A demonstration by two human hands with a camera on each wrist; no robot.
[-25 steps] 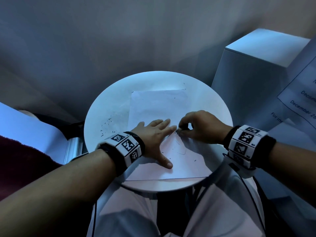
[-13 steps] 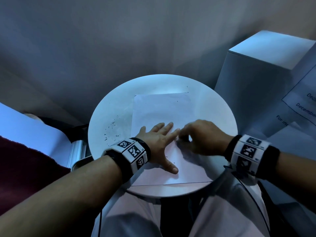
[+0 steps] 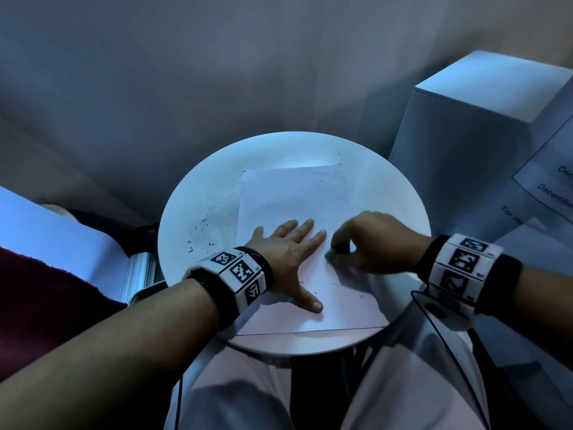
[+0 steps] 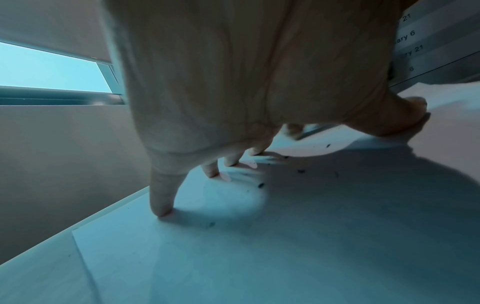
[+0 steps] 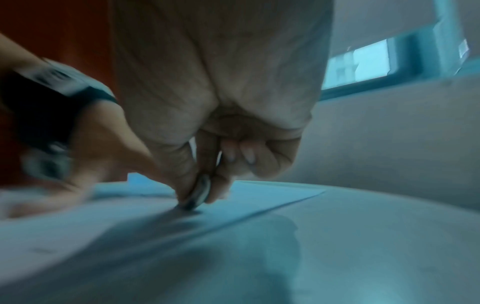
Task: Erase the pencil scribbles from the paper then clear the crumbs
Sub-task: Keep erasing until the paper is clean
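Observation:
A white sheet of paper point(image 3: 288, 193) lies on a small round white table point(image 3: 204, 187). My left hand point(image 3: 288, 243) lies flat on the sheet with fingers spread, pressing it down; its fingertips point(image 4: 161, 211) touch the paper point(image 4: 259, 257). My right hand point(image 3: 372, 240) pinches a small eraser point(image 5: 198, 194) between thumb and fingers and holds its tip on the paper point(image 5: 78, 226), just right of the left index finger. Dark eraser crumbs point(image 3: 201, 231) dot the table left of the sheet, and a few crumbs point(image 4: 261, 185) lie on the paper.
A tall white box point(image 3: 480, 128) with a printed sheet point(image 3: 552, 187) stands close on the right of the table. A dark red cloth point(image 3: 37, 293) and a white surface point(image 3: 62, 225) sit at the left. My legs point(image 3: 248, 392) are under the table's near edge.
The right hand with the eraser has shifted back and forth over the same spot beside the left index finger. The left hand has kept pressing the paper in place.

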